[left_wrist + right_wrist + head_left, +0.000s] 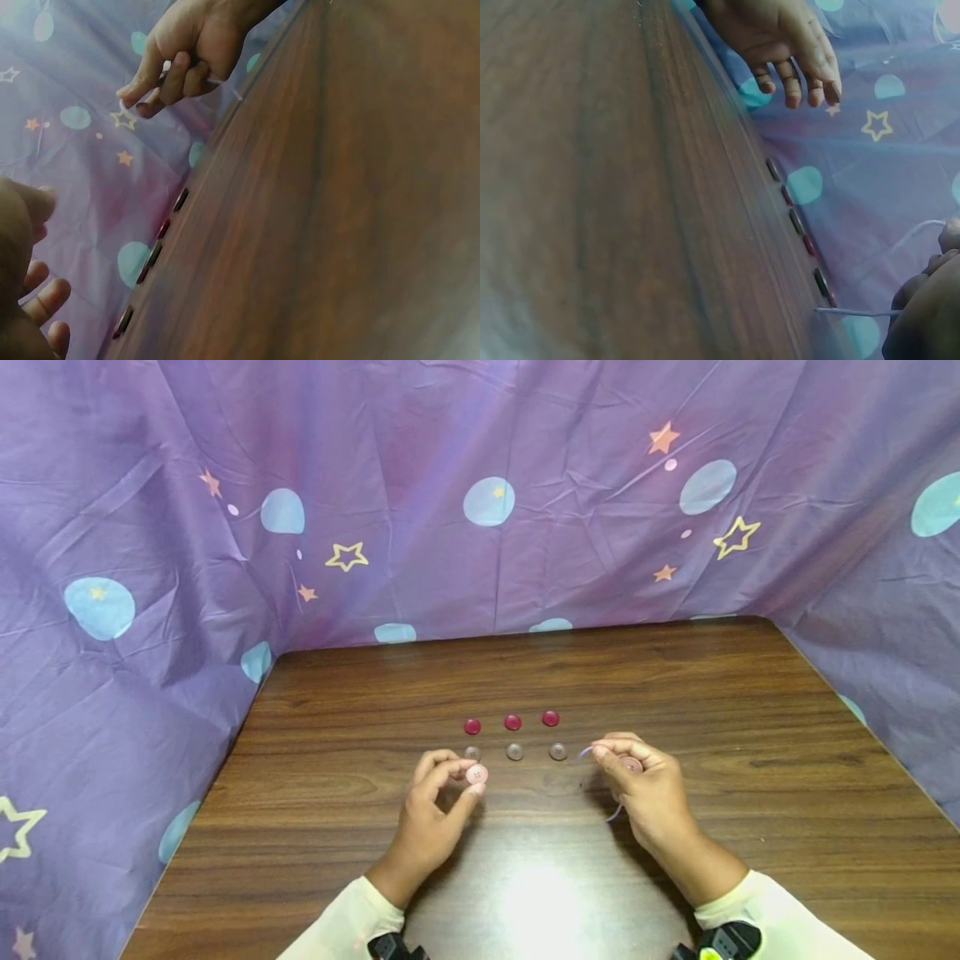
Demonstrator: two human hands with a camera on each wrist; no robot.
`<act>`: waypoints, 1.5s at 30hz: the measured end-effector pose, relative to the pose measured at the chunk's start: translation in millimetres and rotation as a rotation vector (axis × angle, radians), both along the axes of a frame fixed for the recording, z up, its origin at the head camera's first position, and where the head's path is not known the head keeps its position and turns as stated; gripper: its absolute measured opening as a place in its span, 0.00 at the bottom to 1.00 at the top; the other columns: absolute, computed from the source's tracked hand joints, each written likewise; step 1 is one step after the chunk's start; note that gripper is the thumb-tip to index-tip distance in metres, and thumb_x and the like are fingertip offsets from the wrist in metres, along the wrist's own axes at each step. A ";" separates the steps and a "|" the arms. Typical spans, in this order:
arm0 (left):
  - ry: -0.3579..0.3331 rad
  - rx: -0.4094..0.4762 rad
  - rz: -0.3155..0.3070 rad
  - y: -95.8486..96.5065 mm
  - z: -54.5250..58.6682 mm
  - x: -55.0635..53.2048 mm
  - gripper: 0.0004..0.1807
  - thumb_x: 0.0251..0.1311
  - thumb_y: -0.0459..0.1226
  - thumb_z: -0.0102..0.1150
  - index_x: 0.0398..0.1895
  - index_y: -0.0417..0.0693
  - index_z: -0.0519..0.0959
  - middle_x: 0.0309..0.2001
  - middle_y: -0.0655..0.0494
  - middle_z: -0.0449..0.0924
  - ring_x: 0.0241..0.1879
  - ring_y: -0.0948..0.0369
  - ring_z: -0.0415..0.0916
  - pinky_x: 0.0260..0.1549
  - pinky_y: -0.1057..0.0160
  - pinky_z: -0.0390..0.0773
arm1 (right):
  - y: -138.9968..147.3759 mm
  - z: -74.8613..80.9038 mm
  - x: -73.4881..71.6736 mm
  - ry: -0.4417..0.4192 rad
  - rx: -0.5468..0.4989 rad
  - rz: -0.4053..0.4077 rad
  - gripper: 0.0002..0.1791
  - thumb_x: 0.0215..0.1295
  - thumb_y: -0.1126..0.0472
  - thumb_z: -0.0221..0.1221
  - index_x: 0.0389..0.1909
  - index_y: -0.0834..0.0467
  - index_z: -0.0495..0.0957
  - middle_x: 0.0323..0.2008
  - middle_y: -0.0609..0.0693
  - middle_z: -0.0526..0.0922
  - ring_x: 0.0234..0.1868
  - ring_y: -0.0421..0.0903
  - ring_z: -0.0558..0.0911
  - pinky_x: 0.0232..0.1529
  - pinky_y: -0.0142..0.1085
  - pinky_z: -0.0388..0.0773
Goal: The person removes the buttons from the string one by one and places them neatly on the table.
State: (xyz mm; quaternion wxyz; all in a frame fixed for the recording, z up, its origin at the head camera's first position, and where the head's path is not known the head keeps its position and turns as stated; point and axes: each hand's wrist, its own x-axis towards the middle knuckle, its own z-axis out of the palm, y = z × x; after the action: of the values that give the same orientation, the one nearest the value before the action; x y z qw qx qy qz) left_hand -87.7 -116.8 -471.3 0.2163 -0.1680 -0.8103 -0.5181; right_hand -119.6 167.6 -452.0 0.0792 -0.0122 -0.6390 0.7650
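Observation:
In the head view my left hand [435, 806] pinches a light pink four-hole button [477, 774] between thumb and fingertips, above the table. My right hand [648, 789] holds a thin purple cord [615, 813] between thumb and forefinger. One cord end sticks out past the fingertips and the other hangs below the hand. A second pink button [631, 765] shows among the right hand's fingers; whether the cord passes through it cannot be seen. In the right wrist view the cord [862, 312] trails from the right hand [926, 307].
On the brown wooden table [360, 710] lie three dark red buttons in a back row, the middle one [512, 722] among them. Three grey-brown buttons form the row before it, one [514, 752] at its centre. A purple patterned cloth [420, 552] hangs behind and beside the table.

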 end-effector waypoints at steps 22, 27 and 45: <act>-0.184 -0.234 -0.057 -37.5 -1.9 -14.8 0.13 0.62 0.41 0.80 0.50 0.56 0.93 0.76 0.39 0.71 0.77 0.39 0.67 0.71 0.22 0.61 | 3.7 5.9 -0.4 -0.012 -0.128 0.043 0.28 0.69 0.82 0.57 0.56 0.49 0.87 0.26 0.39 0.67 0.24 0.32 0.67 0.23 0.25 0.64; -0.254 -0.270 -0.021 -36.6 -0.3 -15.4 0.13 0.61 0.41 0.81 0.49 0.54 0.93 0.77 0.40 0.71 0.77 0.39 0.68 0.74 0.22 0.57 | 3.2 7.0 -2.2 -0.082 -0.065 0.073 0.32 0.64 0.84 0.53 0.57 0.48 0.80 0.36 0.42 0.68 0.30 0.34 0.69 0.26 0.24 0.69; -0.187 -0.320 -0.007 -45.0 -38.8 -31.3 0.14 0.61 0.50 0.80 0.49 0.66 0.93 0.75 0.45 0.75 0.72 0.37 0.75 0.68 0.24 0.66 | 1.8 7.2 0.6 -0.049 0.060 0.143 0.22 0.72 0.79 0.58 0.63 0.64 0.82 0.35 0.44 0.71 0.29 0.35 0.72 0.28 0.24 0.72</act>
State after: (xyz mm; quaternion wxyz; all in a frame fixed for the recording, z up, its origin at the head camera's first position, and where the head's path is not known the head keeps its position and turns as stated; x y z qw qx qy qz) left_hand -119.0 -161.8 -510.0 0.1087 -0.1543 -0.8983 -0.3968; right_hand -118.9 169.4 -444.8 0.0091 0.0171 -0.6625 0.7488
